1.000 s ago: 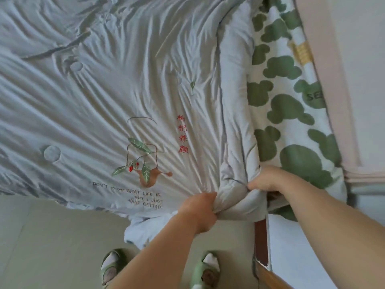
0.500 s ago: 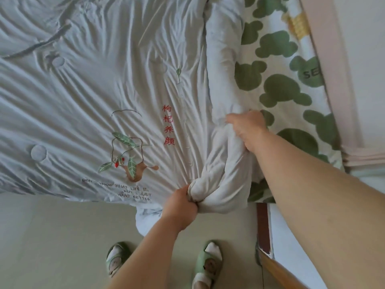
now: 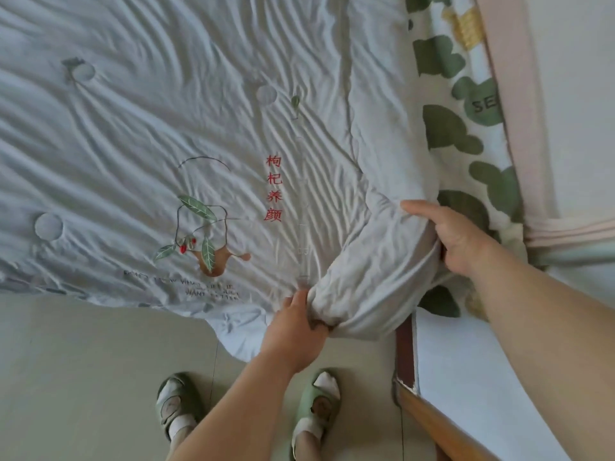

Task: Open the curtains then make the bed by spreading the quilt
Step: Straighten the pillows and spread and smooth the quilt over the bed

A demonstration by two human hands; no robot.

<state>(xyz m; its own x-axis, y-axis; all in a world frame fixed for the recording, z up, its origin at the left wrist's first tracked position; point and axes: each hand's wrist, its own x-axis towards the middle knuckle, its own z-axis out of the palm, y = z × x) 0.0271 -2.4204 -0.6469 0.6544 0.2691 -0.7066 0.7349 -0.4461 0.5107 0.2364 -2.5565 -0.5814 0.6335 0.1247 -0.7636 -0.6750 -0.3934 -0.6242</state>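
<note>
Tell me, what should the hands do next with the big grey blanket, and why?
Probably draw the bunched corner rightward and lay it flat. Both the left hand and the right hand grip a rumpled fold of the pale grey embroidered quilt, and the white sheet with green blotches beside it lies uncovered.

This is a bedroom in a home. A pale, wrinkled quilt [image 3: 166, 128] lies spread over a bed [image 3: 403, 341]; it carries an embroidered plant, red Chinese characters and a line of English words. To the right of the quilt there is a white sheet [image 3: 442, 128] with green blotches, then a pink padded edge [image 3: 512, 128] against a plain wall [image 3: 582, 94]. Below the quilt is a smooth beige tiled floor [image 3: 83, 377], where feet in white socks and green house slippers [image 3: 314, 405] stand.
</note>
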